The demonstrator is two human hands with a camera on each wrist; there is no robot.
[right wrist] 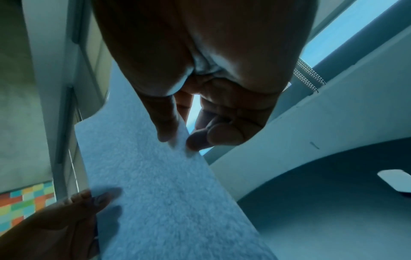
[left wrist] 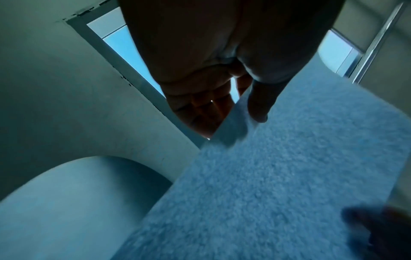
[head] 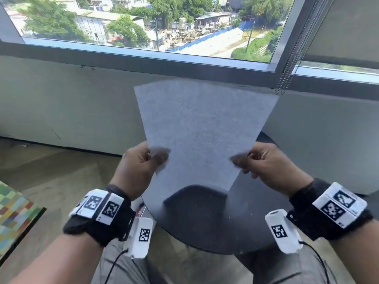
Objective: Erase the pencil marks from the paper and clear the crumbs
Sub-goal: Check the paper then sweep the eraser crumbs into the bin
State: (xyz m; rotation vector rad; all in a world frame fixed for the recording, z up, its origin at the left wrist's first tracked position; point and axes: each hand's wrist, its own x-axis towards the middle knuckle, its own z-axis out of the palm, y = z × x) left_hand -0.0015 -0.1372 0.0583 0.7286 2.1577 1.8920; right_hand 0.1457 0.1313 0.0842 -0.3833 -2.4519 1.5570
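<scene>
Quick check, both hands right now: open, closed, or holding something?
Left hand: closed, pinching the left edge of the paper, held up above the round table.
Right hand: closed, pinching the paper's right edge.

The paper [head: 205, 130], held upright between both hands, blocks the way forward over the round dark counter [head: 256, 222]. Beneath its lower edge the counter lies open. The wall [head: 61, 99] closes off the far side just behind.
</scene>
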